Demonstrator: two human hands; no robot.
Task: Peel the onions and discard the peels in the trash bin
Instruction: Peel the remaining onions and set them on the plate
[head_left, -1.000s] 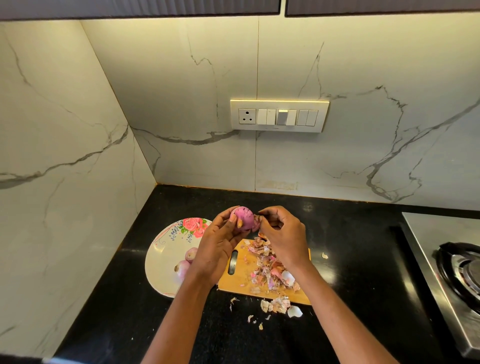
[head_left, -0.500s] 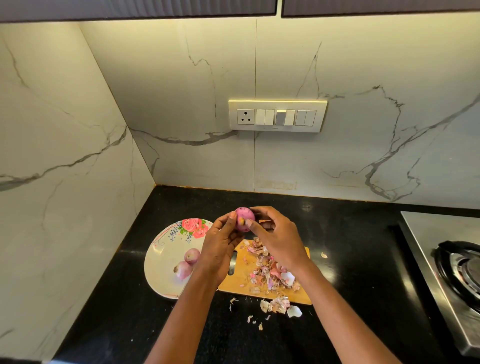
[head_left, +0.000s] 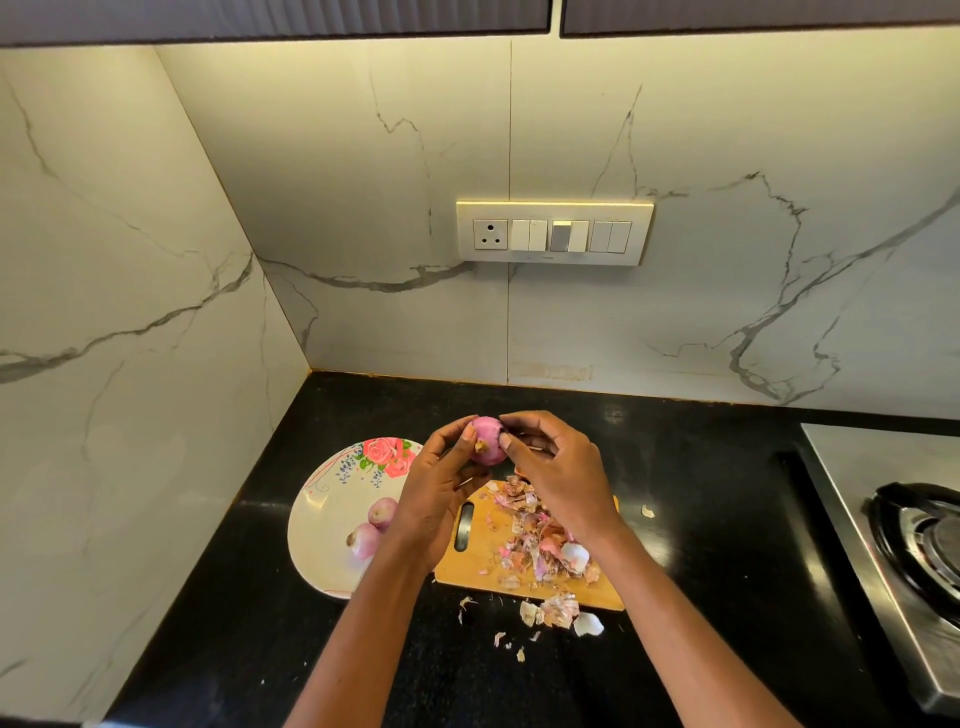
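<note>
Onion in hand (head_left: 487, 439): held above the far end of the cutting board (head_left: 478, 561), at about 12 o'clock from the peel heap; pink, largely bare flesh is shown, with a brownish root stub facing the camera
Left hand (head_left: 441, 493): curled round the onion from 9 o'clock, thumb laid against the root end
Right hand (head_left: 558, 467): closed on the onion from 3 o'clock, fingertips pinching at its skin near the top; whether a flake is actually caught between them cannot be told
Peel heap (head_left: 540, 540): piled on the right half of the board; further scraps (head_left: 558, 610) are spilled onto the counter (head_left: 727, 545) at 6 o'clock of the board, and one stray flake (head_left: 647, 512) lies at 3 o'clock
Plate (head_left: 332, 519): set at 9 o'clock of the board, carrying two more onions (head_left: 371, 527)
Risk, slip: the smooth bulb is judged liable to squirt from the fingers if the pinch is pulled hard, and to roll across the counter
Risk, scatter: light, dry flakes are likely to drift beyond the board, so some may be missed when the peels are gathered
Risk, tear: a thin skin may break short, leaving patches near the root
Hidden, bin: no trash bin is in view
Hidden, onion: its far side and underside are covered by both hands, so remaining skin cannot be judged
Hidden, plate: its right edge is masked by the left forearm; whether the plated onions are fully peeled is hard to make out
Cut off: the stove (head_left: 914, 540) at 3 o'clock is cropped by the frame edge
</note>
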